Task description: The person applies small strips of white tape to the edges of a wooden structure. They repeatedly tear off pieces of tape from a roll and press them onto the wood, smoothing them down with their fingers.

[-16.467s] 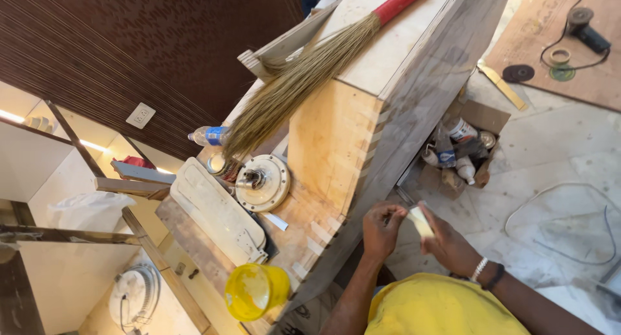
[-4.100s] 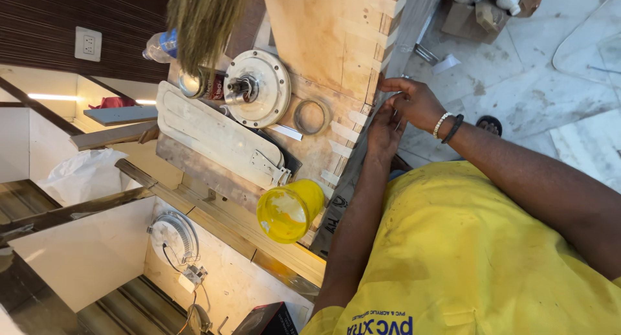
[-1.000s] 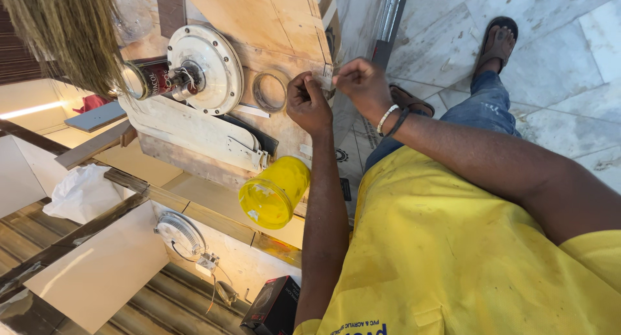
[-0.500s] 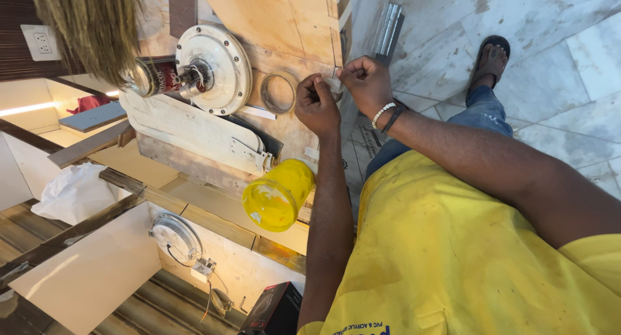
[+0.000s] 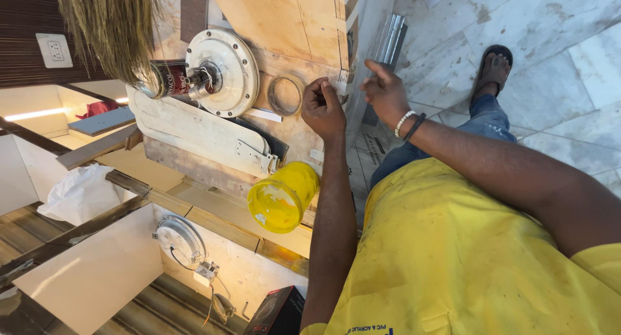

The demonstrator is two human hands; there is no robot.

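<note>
While hands [image 5: 352, 99] flank it, white strip [image 5: 341, 82] between

Left hand [image 5: 323, 108] curled, fingertips pinched; right hand [image 5: 385, 92] half open, thumb raised; both forearms extended.

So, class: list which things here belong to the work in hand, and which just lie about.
In hand: left hand, right hand, small white piece, plywood edge.
Lying about: yellow tub, fan motor, fan blade, ring, broom.
</note>
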